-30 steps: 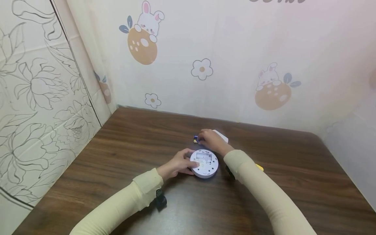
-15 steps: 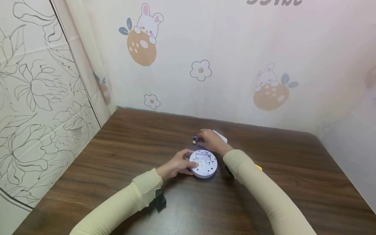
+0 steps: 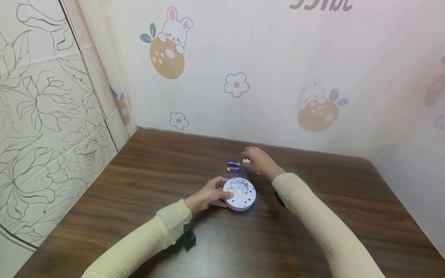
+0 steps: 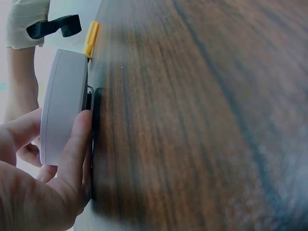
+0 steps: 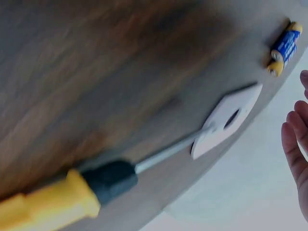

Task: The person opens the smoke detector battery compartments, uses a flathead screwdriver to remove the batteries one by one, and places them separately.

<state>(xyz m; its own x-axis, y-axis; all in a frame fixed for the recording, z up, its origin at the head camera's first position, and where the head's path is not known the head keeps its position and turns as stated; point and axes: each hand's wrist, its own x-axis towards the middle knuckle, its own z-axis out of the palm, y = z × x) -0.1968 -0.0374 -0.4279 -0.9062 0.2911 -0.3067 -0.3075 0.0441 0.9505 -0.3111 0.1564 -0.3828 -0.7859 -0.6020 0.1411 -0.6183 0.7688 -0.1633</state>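
Observation:
My left hand (image 3: 208,195) grips a round white device (image 3: 243,201) by its left edge, thumb on the upper face and fingers at the side and below. Its battery compartment (image 3: 238,185) faces up, uncovered, with no battery inside. In the left wrist view the white side wall of the device (image 4: 65,106) shows between thumb and fingers. My right hand (image 3: 259,162) is beyond the device, fingers loosely bent, beside two blue-and-gold batteries (image 3: 233,166). Nothing shows between the fingers of the right hand (image 5: 299,139) in the right wrist view.
A flat white cover (image 5: 228,120) with a dark oval slot lies on the brown table (image 3: 156,166), partly behind the right hand in the head view. A screwdriver with a yellow handle (image 5: 53,204) has its shaft pointing at the cover. A patterned curtain (image 3: 208,58) backs the table.
The right hand has risen and drawn away to the right from the batteries, which now show side by side in full. The left hand still holds the device in place.

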